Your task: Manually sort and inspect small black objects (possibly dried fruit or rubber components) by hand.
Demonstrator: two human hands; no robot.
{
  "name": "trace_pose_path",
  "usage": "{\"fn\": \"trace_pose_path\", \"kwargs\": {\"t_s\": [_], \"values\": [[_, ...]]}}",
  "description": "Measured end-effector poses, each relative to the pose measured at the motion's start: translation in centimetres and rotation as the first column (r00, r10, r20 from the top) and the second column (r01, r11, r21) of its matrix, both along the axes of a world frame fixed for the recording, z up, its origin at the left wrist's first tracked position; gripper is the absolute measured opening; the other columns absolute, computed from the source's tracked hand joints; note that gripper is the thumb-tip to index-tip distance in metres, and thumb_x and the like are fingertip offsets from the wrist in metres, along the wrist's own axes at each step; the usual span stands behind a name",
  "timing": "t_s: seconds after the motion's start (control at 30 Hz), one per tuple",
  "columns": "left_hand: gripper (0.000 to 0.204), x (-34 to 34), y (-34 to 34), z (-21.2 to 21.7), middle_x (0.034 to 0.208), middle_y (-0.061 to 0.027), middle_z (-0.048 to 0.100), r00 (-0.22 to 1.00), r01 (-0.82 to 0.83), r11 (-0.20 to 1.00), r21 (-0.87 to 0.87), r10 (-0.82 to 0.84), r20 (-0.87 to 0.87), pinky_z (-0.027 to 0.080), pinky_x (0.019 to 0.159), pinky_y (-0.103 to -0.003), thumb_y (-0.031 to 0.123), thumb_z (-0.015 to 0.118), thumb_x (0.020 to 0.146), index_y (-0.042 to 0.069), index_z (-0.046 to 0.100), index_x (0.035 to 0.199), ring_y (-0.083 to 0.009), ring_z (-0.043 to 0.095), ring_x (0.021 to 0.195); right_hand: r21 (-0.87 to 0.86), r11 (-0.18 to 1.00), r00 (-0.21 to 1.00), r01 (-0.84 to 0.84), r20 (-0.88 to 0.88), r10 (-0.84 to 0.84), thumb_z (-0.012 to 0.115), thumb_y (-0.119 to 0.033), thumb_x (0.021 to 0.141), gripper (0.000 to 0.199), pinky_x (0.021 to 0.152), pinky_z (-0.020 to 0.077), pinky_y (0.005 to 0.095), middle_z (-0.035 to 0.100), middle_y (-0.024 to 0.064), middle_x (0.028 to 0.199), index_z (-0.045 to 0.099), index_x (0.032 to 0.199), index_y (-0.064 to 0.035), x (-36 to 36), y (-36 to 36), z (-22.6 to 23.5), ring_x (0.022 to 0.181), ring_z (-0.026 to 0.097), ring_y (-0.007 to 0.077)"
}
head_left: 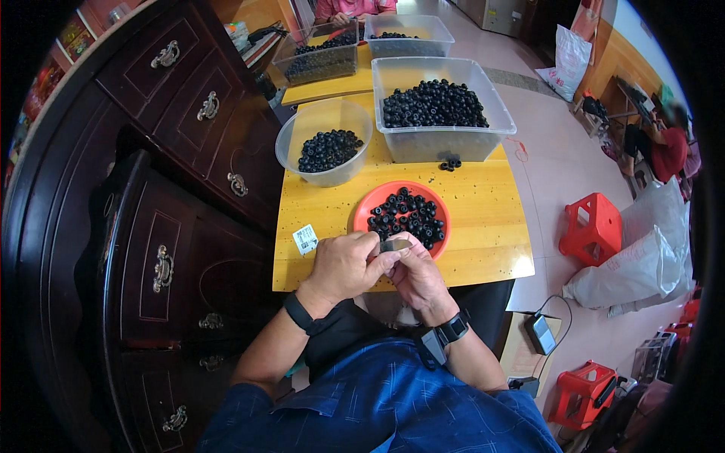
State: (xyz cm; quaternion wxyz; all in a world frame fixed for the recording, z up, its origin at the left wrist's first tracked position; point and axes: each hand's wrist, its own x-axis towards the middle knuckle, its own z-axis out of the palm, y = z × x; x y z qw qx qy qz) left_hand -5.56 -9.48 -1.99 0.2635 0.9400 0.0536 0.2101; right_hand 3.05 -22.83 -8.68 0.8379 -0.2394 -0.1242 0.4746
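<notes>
Both my hands meet over the near edge of a red round plate point(360, 214), which holds a pile of small black ring-like plastic parts point(400, 211). My left hand point(343, 263) is closed, its thumb and forefinger pressed on a short grey blade-like piece point(395, 245) that points toward my right hand. The fingers of my right hand point(420, 278) are bent in a pinch against the other end of that piece. Whatever small thing lies between those fingertips is hidden.
Behind the plate stand a round clear tub point(332, 178) and a large clear bin point(445, 143), both holding black parts. A few loose parts point(451, 164) and a white label point(305, 239) lie on the yellow table point(487, 219). Dark drawers point(155, 257) rise at left; red stools point(591, 230) stand right.
</notes>
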Motion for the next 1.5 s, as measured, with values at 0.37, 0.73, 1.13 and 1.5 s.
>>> {"fn": "trace_pose_path", "kwargs": {"t_s": [0.37,0.73,1.13,1.5], "values": [[0.018,0.2,-0.5,0.7,0.069,-0.0009,0.064,0.999,0.037,0.832,-0.553,-0.022,0.035,0.048,0.058,-0.025,0.018,0.070,0.091,0.003,0.062,0.085,-0.0066,0.061,0.065,-0.027,0.999,0.999,-0.021,-0.032,0.020,0.059,-0.025,0.100,0.015,0.070,0.0489,0.0213,0.061,-0.0034,0.087,0.060,0.097,-0.0104,0.2,0.0,0.2,0.074,0.056,0.0047],[0.016,0.1,-0.2,-0.7,0.075,-0.0045,0.063,0.989,0.066,0.388,-0.919,-0.145,0.010,0.052,0.065,-0.025,0.013,0.060,0.098,0.002,0.056,0.087,-0.0105,0.063,0.069,-0.089,0.996,1.000,-0.021,0.002,0.021,0.059,-0.025,0.100,0.016,0.071,0.0484,0.0208,0.061,-0.0031,0.087,0.061,0.098,-0.0099,-0.1,-0.3,0.3,0.073,0.055,0.0044],[0.014,-0.1,0.2,-0.3,0.075,0.0060,0.056,0.983,0.023,0.341,-0.940,-0.178,-0.040,0.039,0.060,-0.017,0.017,0.066,0.095,0.006,0.061,0.090,-0.0007,0.048,0.067,-0.138,0.990,0.995,0.035,0.099,-0.021,0.060,-0.022,0.099,0.013,0.069,0.0462,0.0223,0.062,-0.0015,0.086,0.062,0.098,-0.0089,-0.1,-0.1,0.3,0.073,0.054,0.0062],[0.013,0.6,1.8,-1.8,0.078,0.0055,0.059,0.966,0.011,0.613,-0.790,-0.211,-0.150,0.043,0.063,-0.019,0.015,0.072,0.089,0.004,0.064,0.087,-0.0019,0.050,0.069,-0.244,0.961,0.959,0.133,0.275,-0.063,0.060,-0.018,0.099,0.011,0.069,0.0466,0.0215,0.062,-0.0018,0.085,0.062,0.096,-0.0070,0.5,-0.2,-0.1,0.074,0.055,0.0054]]}}
